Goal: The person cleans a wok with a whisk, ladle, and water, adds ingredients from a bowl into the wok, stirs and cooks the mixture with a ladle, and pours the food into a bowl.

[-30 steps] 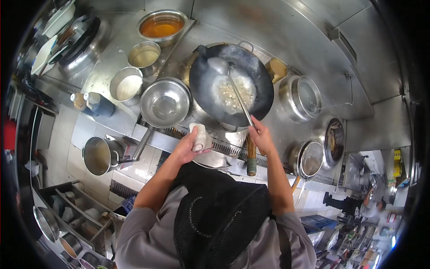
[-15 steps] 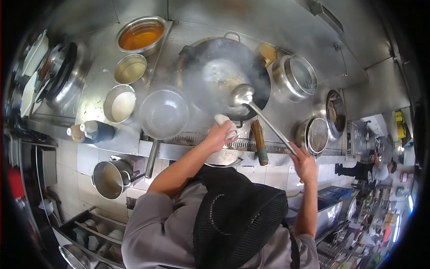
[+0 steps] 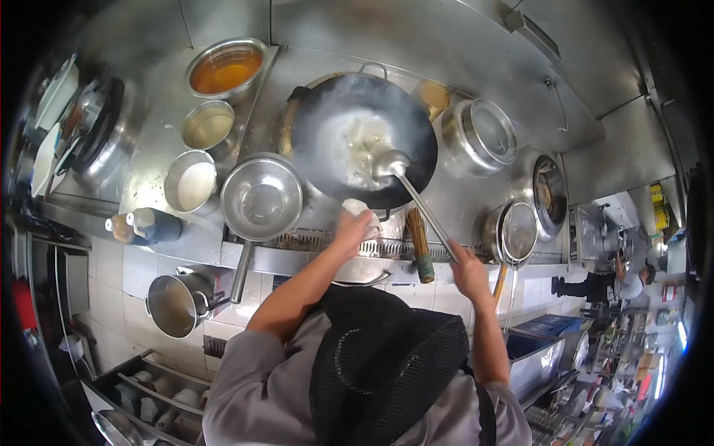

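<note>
A large dark wok [image 3: 312, 130] sits on the range, with steam rising from the whitish liquid and the pale and greenish pieces in it. My left hand [image 3: 351, 236] is closed on a folded white cloth [image 3: 357, 208] at the wok's near edge, beside its near loop handle, which is partly covered. In my right hand [image 3: 470, 273] is the end of a long metal ladle [image 3: 392, 162]. The ladle's bowl rests inside the wok on the near right side, over the food. A bamboo brush [image 3: 419, 245] lies between my two hands on the range edge.
Left of the wok are a perforated strainer [image 3: 262, 199], a bowl of orange liquid [image 3: 224, 74] and pots of pale liquid [image 3: 195, 182]. Steel pots [image 3: 480, 137] and a mesh skimmer [image 3: 518, 230] stand on the right. Another person [image 3: 628, 282] works farther off right.
My right hand has moved left, closer to the wok, with the ladle. Steam over the wok has thinned, so the food shows more clearly. The whole view has shifted slightly.
</note>
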{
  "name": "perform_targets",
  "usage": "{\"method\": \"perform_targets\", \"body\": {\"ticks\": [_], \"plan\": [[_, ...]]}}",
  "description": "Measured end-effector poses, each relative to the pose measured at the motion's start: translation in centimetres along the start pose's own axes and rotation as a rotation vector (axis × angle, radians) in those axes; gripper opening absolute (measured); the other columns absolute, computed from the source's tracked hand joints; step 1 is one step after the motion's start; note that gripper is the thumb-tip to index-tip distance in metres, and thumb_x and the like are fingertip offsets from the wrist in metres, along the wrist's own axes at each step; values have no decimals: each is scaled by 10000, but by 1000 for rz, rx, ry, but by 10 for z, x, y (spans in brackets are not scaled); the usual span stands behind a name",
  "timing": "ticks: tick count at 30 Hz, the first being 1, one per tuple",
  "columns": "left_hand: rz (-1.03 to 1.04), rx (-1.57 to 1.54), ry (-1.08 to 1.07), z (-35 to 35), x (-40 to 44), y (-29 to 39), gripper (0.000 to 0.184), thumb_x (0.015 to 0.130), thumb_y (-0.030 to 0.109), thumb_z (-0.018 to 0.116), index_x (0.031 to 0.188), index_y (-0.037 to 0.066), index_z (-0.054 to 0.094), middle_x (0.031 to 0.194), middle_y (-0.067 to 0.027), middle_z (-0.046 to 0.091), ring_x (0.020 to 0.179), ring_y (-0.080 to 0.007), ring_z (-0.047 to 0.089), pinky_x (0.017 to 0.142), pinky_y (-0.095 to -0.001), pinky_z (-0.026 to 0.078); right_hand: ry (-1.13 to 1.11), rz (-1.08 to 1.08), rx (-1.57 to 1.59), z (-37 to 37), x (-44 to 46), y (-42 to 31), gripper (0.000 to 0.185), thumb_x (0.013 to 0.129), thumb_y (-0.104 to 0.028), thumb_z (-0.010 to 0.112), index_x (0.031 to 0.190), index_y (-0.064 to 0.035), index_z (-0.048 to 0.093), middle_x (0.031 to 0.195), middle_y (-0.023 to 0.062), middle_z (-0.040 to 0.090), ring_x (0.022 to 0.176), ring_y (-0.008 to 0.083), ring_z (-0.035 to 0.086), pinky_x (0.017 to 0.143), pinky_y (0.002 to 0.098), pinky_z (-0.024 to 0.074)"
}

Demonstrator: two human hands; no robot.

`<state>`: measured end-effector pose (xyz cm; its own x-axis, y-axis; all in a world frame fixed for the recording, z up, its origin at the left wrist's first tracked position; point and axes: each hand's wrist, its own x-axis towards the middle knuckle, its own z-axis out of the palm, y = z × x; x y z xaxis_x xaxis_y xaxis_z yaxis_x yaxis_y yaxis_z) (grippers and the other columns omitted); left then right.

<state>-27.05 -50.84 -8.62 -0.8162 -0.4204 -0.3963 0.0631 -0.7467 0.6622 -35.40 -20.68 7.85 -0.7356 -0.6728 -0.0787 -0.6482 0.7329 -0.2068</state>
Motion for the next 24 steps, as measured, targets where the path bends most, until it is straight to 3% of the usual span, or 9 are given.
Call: {"method": "perform_targets", "body": {"ticks": [2,5,7,11,14,16,19,24], "plan": [[-3,9,-26,-3,2,-1,163,1039,99,603,1188,41,574,1077,-91,648,920,-227,688,705,-416,640,-10,103,101,18,26,-13,595,904,-73,667,1481,-160,554,1218,283,680,1045,471,683,906,522,557],[-40,37,-2,0,1,0,153,1051,116,592,1185,45,572,1081,-98,651,875,-228,691,668,-436,633,167,-43,371,52,70,-5,540,921,-92,671,1452,-130,581,1132,290,713,994,470,703,882,501,561],[-36,59,2,3,-3,4,157,1054,129,587,1183,40,571,1066,-102,655,858,-233,692,649,-432,626,2,131,498,47,96,-15,495,943,-117,684,1431,-102,597,1021,283,736,921,463,720,832,480,562],[-47,108,63,10,-6,7,185,1056,173,579,1175,31,566,1013,-112,665,820,-246,693,601,-420,604,89,44,609,52,117,-11,497,957,-142,696,1441,-102,588,942,266,739,867,448,727,783,460,560],[-9,157,47,6,-6,2,212,1049,202,583,1169,29,560,997,-114,669,806,-241,691,591,-413,594,118,-10,742,25,93,-7,497,967,-159,703,1446,-98,584,973,278,735,865,429,732,785,453,562],[-23,207,102,18,-17,10,219,1043,217,584,1163,35,565,999,-112,672,807,-232,690,589,-404,585,78,57,658,-7,69,-4,488,981,-170,705,1448,-98,586,1002,271,736,850,388,739,777,441,565],[-27,197,144,27,-21,14,228,1040,231,586,1163,40,570,1000,-109,673,798,-228,684,577,-386,571,190,31,505,9,28,42,474,991,-173,703,1442,-82,589,1041,264,735,834,351,739,777,430,571],[-60,205,144,29,-15,13,231,1019,234,580,1167,57,571,963,-95,660,776,-219,655,567,-380,546,148,136,541,54,-20,102,460,1003,-179,696,1435,-63,590,1074,255,735,831,327,739,780,413,577]]}}
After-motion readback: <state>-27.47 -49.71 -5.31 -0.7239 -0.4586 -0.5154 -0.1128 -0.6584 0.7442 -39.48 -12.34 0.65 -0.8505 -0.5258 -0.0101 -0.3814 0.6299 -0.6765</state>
